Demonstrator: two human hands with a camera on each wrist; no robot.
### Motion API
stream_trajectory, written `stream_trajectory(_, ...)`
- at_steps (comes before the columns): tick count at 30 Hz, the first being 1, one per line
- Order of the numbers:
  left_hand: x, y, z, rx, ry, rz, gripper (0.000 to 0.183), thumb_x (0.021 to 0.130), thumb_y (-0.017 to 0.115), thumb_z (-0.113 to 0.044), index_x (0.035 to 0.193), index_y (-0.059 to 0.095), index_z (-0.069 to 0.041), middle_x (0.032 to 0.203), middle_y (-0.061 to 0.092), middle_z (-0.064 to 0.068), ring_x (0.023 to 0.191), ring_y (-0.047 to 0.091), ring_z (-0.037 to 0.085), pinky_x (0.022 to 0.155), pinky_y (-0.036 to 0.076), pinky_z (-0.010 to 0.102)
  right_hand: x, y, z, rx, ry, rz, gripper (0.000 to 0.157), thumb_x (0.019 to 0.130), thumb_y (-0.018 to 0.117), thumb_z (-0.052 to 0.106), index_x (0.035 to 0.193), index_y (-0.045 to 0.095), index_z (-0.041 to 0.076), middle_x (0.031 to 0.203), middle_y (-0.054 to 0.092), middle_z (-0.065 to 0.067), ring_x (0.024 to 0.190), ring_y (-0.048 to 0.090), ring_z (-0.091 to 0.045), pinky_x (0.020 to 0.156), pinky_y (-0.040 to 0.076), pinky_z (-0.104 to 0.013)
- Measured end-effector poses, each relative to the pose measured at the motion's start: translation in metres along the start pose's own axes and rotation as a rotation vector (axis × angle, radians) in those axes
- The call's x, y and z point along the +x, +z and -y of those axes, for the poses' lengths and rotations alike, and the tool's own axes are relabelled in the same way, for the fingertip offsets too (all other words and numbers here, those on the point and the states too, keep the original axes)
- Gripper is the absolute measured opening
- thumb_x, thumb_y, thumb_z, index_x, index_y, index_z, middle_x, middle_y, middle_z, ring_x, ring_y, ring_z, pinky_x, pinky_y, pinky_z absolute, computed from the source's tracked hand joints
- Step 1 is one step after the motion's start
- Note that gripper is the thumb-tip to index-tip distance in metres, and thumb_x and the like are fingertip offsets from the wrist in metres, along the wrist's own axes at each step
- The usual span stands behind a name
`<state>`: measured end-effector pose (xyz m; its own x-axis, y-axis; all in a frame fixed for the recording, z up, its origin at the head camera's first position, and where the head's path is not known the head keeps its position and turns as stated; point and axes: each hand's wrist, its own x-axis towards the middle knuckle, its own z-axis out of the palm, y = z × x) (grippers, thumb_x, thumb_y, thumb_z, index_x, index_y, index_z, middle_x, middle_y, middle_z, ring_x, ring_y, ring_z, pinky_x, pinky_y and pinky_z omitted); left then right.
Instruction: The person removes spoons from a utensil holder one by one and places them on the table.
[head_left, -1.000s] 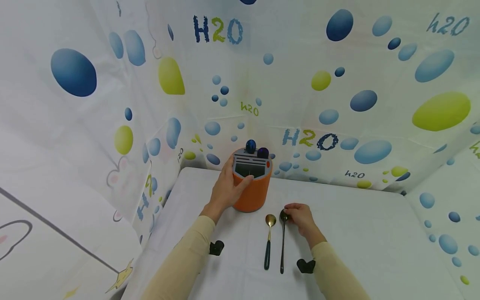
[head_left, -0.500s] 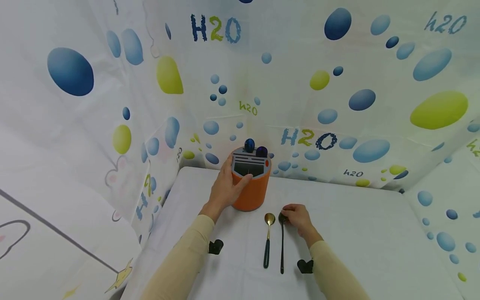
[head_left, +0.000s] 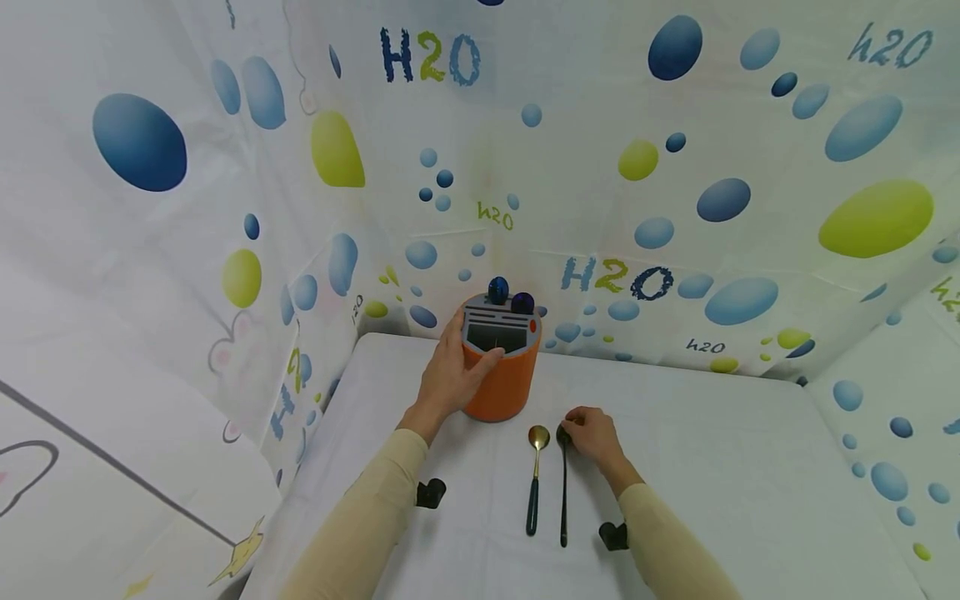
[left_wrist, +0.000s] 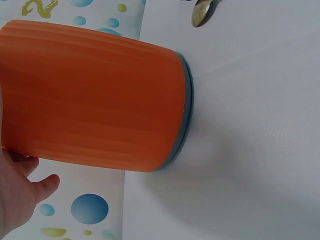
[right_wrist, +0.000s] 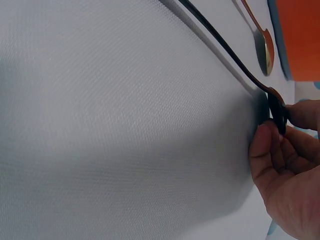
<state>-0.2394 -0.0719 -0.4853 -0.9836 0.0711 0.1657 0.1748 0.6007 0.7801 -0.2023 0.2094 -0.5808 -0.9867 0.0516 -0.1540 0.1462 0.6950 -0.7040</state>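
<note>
The right hand [head_left: 596, 435], its grip narrowed to a pinch, has the dark spoon [head_left: 564, 487] by its bowl, perhaps slightly lifted, the long axis pointing nearward along the worktop [head_left: 712, 467] beside the gold spoon [head_left: 536, 479], while the left hand [head_left: 450, 379] clasps the orange canister [head_left: 510, 387].

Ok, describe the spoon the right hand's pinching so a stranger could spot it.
On the white table, find the orange container held by the left hand. Nearer the person and to its right, the dark spoon has its bowl pinched by the right hand. It's dark from end to end; the gold spoon beside it has a dark green handle.
</note>
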Motion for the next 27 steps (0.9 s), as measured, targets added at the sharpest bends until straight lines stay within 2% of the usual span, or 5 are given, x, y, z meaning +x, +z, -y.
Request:
stream_trajectory(11, -0.0018, 0.0002, -0.0008, 0.007, -0.016, -0.001, 0.105, 0.09, 0.049, -0.084, 0.168, 0.006, -0.029, 0.17, 0.029, 0.003, 0.152, 0.039, 0.031, 0.121, 0.037, 0.06, -0.0021, -0.0013, -0.0004, -0.069, -0.055, -0.001, 0.019, 0.098, 0.066, 0.014, 0.105, 0.074, -0.003, 0.092, 0.075, -0.013, 0.079, 0.066, -0.023, 0.066, 0.054, -0.035)
stream_trajectory(27, -0.002, 0.0006, -0.0009, 0.007, -0.011, 0.0, 0.105, 0.09, 0.05, -0.083, 0.168, 0.006, -0.03, 0.17, 0.029, 0.004, 0.152, 0.039, 0.03, 0.121, 0.036, 0.059, -0.0067, -0.0043, 0.0023, -0.142, -0.073, -0.001, 0.019, 0.097, 0.068, 0.016, 0.102, 0.074, -0.001, 0.086, 0.074, -0.01, 0.073, 0.064, -0.02, 0.062, 0.052, -0.033)
